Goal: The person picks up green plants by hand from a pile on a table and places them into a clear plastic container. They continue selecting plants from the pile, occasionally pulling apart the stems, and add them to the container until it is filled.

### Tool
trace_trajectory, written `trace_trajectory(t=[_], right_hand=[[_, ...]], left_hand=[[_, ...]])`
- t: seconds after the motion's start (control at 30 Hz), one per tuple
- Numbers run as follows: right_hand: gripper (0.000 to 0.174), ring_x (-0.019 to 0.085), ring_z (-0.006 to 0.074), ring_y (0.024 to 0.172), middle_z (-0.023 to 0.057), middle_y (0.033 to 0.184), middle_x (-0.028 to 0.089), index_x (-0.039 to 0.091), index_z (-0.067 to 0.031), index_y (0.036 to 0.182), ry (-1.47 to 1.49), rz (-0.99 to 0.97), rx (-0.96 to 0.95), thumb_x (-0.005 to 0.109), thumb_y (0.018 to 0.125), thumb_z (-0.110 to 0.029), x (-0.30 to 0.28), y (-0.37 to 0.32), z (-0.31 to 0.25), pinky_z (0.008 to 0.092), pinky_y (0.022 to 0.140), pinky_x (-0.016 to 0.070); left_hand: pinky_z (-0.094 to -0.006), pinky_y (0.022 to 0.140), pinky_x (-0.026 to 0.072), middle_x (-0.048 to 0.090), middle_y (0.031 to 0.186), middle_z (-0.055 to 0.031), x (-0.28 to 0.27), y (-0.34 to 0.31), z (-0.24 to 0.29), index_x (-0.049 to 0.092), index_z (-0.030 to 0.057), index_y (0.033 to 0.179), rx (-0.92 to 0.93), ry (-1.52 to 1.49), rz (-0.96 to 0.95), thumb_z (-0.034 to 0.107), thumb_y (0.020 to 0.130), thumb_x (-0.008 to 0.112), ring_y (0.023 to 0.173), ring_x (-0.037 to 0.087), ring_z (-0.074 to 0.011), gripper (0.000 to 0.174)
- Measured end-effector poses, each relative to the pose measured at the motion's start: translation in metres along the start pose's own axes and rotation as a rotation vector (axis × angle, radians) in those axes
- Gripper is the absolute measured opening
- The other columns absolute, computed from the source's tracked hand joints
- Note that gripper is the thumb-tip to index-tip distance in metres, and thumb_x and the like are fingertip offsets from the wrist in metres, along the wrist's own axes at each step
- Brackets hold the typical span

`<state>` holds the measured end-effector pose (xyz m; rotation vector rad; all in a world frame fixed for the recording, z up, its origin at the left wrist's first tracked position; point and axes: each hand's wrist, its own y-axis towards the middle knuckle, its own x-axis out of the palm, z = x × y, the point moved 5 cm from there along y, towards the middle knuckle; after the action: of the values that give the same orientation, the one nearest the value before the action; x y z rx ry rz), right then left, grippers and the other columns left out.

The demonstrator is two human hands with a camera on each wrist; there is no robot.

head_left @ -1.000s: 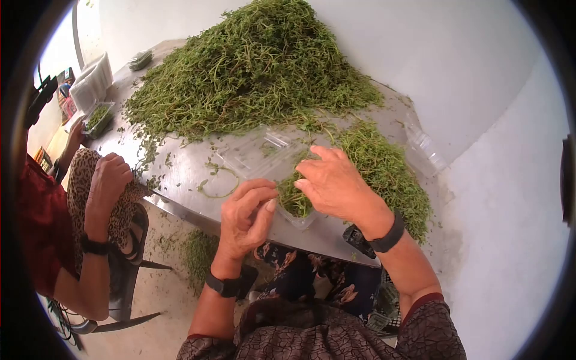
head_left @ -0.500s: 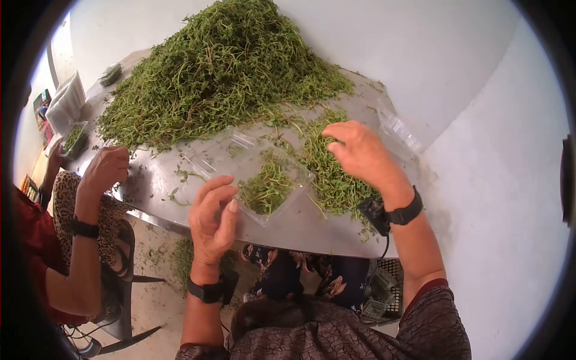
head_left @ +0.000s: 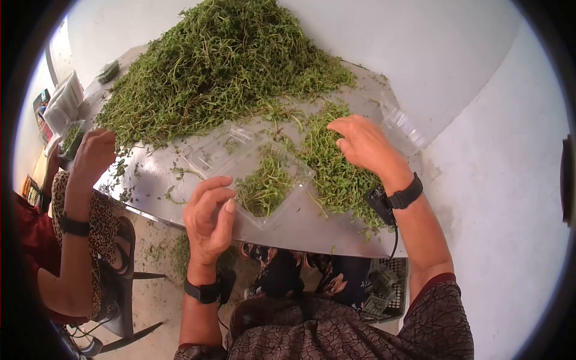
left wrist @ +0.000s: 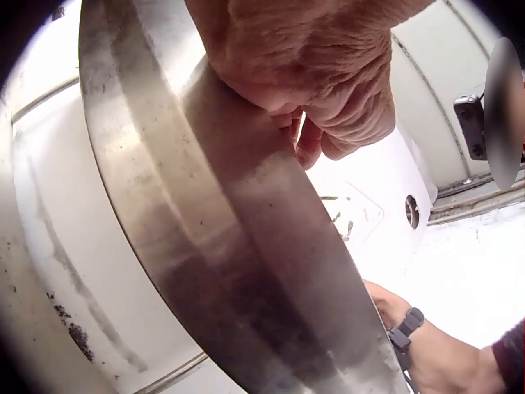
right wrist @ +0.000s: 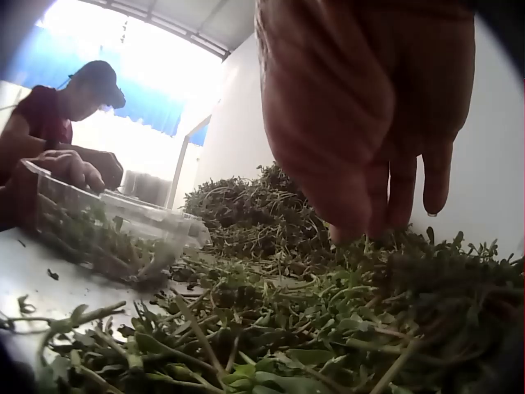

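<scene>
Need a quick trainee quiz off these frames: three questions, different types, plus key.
1. True or false: the clear container beside the left hand has its lid open.
2. Fill in: the large heap of greens lies ___ (nearer to / farther from) the wearer than the container.
3. Multiple choice. The right hand is nearest to: A) the large heap of greens; B) the smaller pile of greens; C) the lid.

Key: 1. True. 2. Farther from. 3. B; the right wrist view shows its fingers pointing down at those greens.
</scene>
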<state>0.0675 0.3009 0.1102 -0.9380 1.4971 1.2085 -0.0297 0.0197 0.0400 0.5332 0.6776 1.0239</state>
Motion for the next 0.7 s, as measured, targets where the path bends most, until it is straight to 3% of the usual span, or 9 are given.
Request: trace_trajectory(t=[0.17,0.27,0.33,0.43,0.57,0.63,0.7], right_hand=[[0.032,0.059,0.0348,0.106,0.0145,0.107,0.067,0.066,-0.0016,0.109,-0.107,-0.063,-0.074,0.058,0.078,0.000,0.017,0.011,0.000,0.0449,0.090,0.0487],[0.027,0.059,0.0342,0.102,0.0122,0.100,0.066,0.067,-0.0014,0.100,-0.154,-0.093,-0.070,0.058,0.075,0.003,0.030,0.012,0.007,0.0460,0.085,0.0488],[0.016,0.058,0.0360,0.092,0.0123,0.089,0.063,0.065,0.0006,0.085,-0.166,0.007,-0.137,0.058,0.071,0.004,0.031,0.011,0.011,0.0475,0.079,0.0487],[0.006,0.058,0.0376,0.083,0.0129,0.079,0.059,0.061,0.0020,0.073,-0.198,0.030,-0.106,0.057,0.069,0.005,0.032,0.012,0.017,0.0491,0.074,0.0485],[0.009,0.061,0.0375,0.083,0.0157,0.080,0.064,0.067,-0.0018,0.075,-0.033,0.093,-0.082,0.059,0.073,0.001,0.017,0.004,0.018,0.0438,0.078,0.0519],[0.009,0.064,0.0349,0.086,0.0143,0.090,0.068,0.069,-0.0011,0.080,0.149,0.285,-0.001,0.061,0.076,-0.002,0.002,-0.005,0.020,0.0405,0.076,0.0535],[0.010,0.065,0.0323,0.083,0.0129,0.090,0.069,0.070,-0.0010,0.084,0.220,0.308,0.045,0.062,0.079,-0.005,-0.005,-0.011,0.022,0.0392,0.074,0.0529]], left_hand=[[-0.0321,0.073,0.0506,0.066,0.105,-0.0168,0.000,0.000,-0.001,0.065,-0.0004,0.090,-0.021,-0.011,-0.007,0.006,0.082,0.061,0.081,0.065,-0.0249,0.011],[-0.0325,0.074,0.0506,0.066,0.105,-0.0168,-0.001,0.000,-0.001,0.065,-0.0006,0.090,-0.038,-0.020,-0.013,0.005,0.082,0.061,0.082,0.065,-0.0251,0.011],[-0.0327,0.074,0.0506,0.066,0.105,-0.0168,0.000,0.000,-0.001,0.065,-0.0007,0.090,-0.048,-0.026,-0.015,0.005,0.082,0.061,0.082,0.065,-0.0252,0.011],[-0.0302,0.069,0.0486,0.066,0.104,-0.0142,0.000,0.001,0.001,0.065,0.0000,0.090,-0.006,0.001,-0.010,0.009,0.087,0.059,0.082,0.062,-0.0193,0.011],[-0.0293,0.067,0.0485,0.067,0.103,-0.0139,0.000,0.001,0.001,0.065,0.0001,0.089,-0.019,-0.012,-0.003,0.008,0.086,0.060,0.077,0.062,-0.0178,0.010],[-0.0291,0.067,0.0485,0.067,0.103,-0.0137,0.000,0.001,0.000,0.064,0.0001,0.089,-0.022,-0.018,-0.004,0.008,0.086,0.060,0.075,0.061,-0.0172,0.010],[-0.0287,0.065,0.0484,0.067,0.103,-0.0135,0.001,0.000,0.000,0.064,0.0002,0.090,-0.004,-0.013,0.009,0.008,0.086,0.060,0.072,0.061,-0.0161,0.010]])
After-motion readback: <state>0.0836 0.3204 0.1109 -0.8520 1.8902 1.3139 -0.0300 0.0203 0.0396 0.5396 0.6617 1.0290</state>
